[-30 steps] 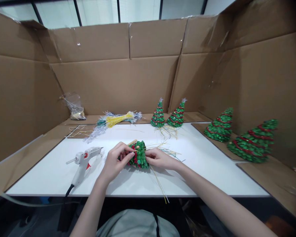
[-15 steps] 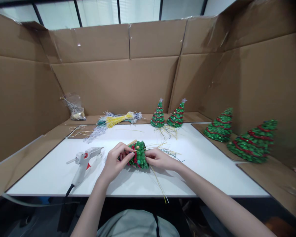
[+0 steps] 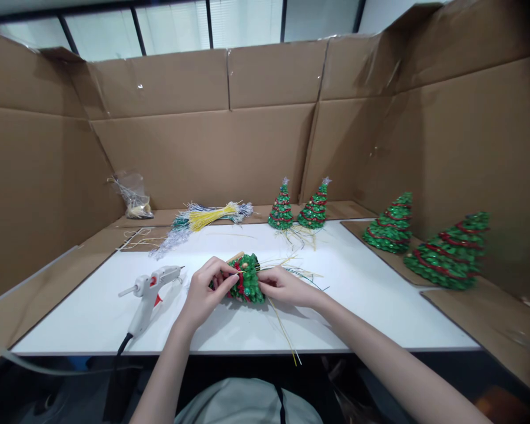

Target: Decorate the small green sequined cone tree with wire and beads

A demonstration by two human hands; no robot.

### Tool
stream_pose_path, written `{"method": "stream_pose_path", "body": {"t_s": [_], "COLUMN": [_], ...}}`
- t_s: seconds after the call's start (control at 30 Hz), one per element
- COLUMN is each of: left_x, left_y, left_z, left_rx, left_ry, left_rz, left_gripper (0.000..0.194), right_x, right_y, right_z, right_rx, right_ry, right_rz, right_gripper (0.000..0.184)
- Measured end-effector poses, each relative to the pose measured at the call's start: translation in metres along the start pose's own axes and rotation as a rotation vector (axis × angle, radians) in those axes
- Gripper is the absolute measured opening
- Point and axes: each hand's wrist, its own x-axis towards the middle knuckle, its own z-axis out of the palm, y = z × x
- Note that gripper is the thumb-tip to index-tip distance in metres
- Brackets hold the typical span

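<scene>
A small green Christmas tree ornament (image 3: 250, 282) with red garland and tiny baubles lies on its side on the white table (image 3: 362, 306), its wide base toward the right. My left hand (image 3: 212, 288) pinches a thin yellow wire against the tree's garland; its lower fingers are partly hidden behind the tree. At the base, my right hand (image 3: 285, 285) is closed on the tree's edge, and its fingertips are partly out of sight. Loose yellow and green wires (image 3: 285, 333) lie under and beyond my right hand.
To the left lies a white glue gun (image 3: 148, 294) with its cord over the edge. Bundled yellow wires (image 3: 212, 217) and a plastic bag (image 3: 136, 197) are at the back. Two star-topped trees (image 3: 281, 209) stand behind; two larger trees (image 3: 450, 253) are at right, by cardboard walls (image 3: 168, 147).
The whole view has shifted slightly. Both hands keep their places on the tree, with hardly any visible movement.
</scene>
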Motion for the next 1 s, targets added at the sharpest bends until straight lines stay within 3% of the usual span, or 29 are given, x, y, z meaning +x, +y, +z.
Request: {"method": "stream_pose_path", "body": {"t_s": [1.0], "left_x": [0.0001], "left_y": [-0.0004], "left_z": [0.0004], "left_rx": [-0.01], "left_ry": [0.0], "left_rz": [-0.014], "left_gripper": [0.014], "right_x": [-0.001], "right_y": [0.0014], "right_z": [0.0018], "right_rx": [-0.021], "right_ry": [0.031], "right_rz": [-0.011], "right_gripper": [0.026]}}
